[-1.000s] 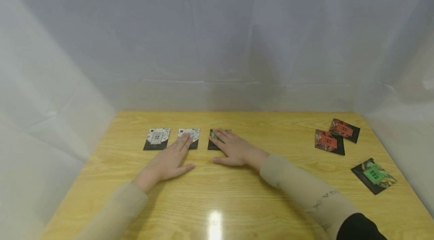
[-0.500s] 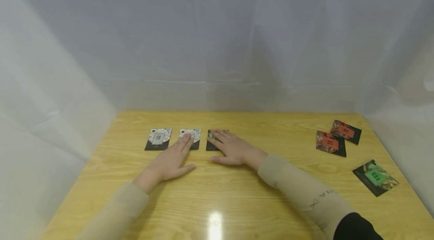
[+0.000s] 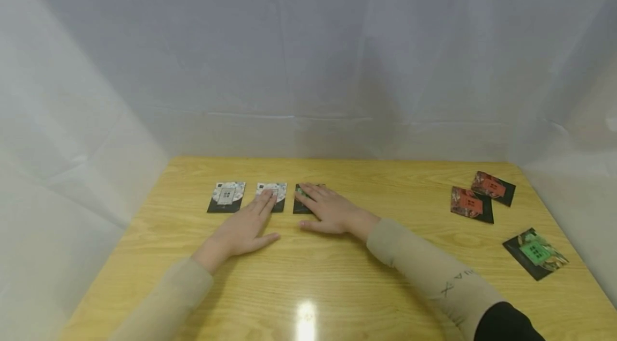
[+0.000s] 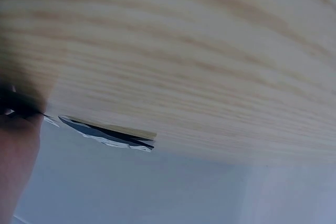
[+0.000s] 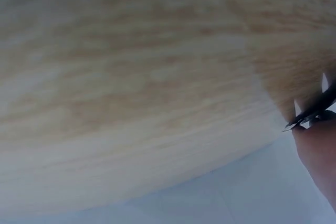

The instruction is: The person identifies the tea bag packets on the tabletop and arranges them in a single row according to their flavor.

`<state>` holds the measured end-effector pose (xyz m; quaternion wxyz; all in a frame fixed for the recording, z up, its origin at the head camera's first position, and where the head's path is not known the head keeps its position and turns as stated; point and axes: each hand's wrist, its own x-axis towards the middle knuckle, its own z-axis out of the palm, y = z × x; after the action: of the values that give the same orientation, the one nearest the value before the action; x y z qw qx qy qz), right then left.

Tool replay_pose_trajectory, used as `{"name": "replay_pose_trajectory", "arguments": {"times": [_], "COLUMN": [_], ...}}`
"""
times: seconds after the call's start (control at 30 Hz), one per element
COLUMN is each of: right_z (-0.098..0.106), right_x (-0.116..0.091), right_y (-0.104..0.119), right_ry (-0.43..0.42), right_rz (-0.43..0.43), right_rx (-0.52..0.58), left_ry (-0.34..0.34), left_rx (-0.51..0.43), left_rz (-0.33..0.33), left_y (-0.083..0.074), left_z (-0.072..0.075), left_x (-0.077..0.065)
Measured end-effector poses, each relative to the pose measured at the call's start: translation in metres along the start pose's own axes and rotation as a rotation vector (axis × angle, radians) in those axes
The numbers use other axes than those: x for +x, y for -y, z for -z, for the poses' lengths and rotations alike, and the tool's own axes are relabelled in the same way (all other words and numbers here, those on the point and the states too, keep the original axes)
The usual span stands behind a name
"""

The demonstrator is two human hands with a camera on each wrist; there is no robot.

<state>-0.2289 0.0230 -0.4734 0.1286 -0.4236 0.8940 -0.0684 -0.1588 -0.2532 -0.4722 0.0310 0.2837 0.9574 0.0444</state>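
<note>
Two white-and-black packets lie upright in a row at the left of the table. One packet (image 3: 226, 197) lies free; fingers of my left hand (image 3: 239, 231) rest straight on the other packet (image 3: 281, 201). To its right is a green-and-black packet (image 3: 301, 207), largely covered by the outstretched fingers of my right hand (image 3: 332, 213). A narrow gap separates it from the white packet. The left wrist view shows the free packet (image 4: 107, 135) edge-on. At the right edge of the right wrist view, my fingers (image 5: 317, 153) touch a dark packet edge (image 5: 313, 113).
At the right lie two red-and-black packets, the front one (image 3: 471, 204) touching or overlapping the rear one (image 3: 494, 188). Nearer the right edge is a tilted green-and-black packet (image 3: 535, 253). White sheeting (image 3: 337, 62) walls the wooden table (image 3: 385, 180) at back and sides.
My right hand has slid the green packet slightly left, narrowing its gap to the white packet. The left hand stays in place; the head view has shifted a little.
</note>
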Motion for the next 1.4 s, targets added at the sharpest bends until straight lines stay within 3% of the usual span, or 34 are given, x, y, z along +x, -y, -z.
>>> {"name": "replay_pose_trajectory", "arguments": {"times": [0.17, 0.43, 0.67, 1.2, 1.4], "right_z": [0.002, 0.025, 0.038, 0.053, 0.055], "right_x": [-0.002, -0.02, -0.047, -0.119, -0.146], "right_y": [-0.001, -0.007, -0.015, -0.054, -0.065], "right_ry": [-0.048, -0.096, -0.126, -0.206, -0.251], "right_rz": [0.023, 0.029, 0.014, -0.043, -0.068], "right_rx": [-0.012, -0.014, 0.012, -0.122, -0.119], "left_ry": [0.01, 0.011, 0.007, -0.01, -0.004], "left_rx": [0.005, -0.007, -0.007, 0.02, 0.029], "left_rz": [0.001, 0.003, 0.001, -0.015, -0.013], "left_y": [0.0, 0.0, 0.0, 0.0, 0.0], "left_z": [-0.001, -0.004, -0.006, -0.006, -0.005], "left_x": [0.0, -0.001, -0.001, 0.001, 0.001]}}
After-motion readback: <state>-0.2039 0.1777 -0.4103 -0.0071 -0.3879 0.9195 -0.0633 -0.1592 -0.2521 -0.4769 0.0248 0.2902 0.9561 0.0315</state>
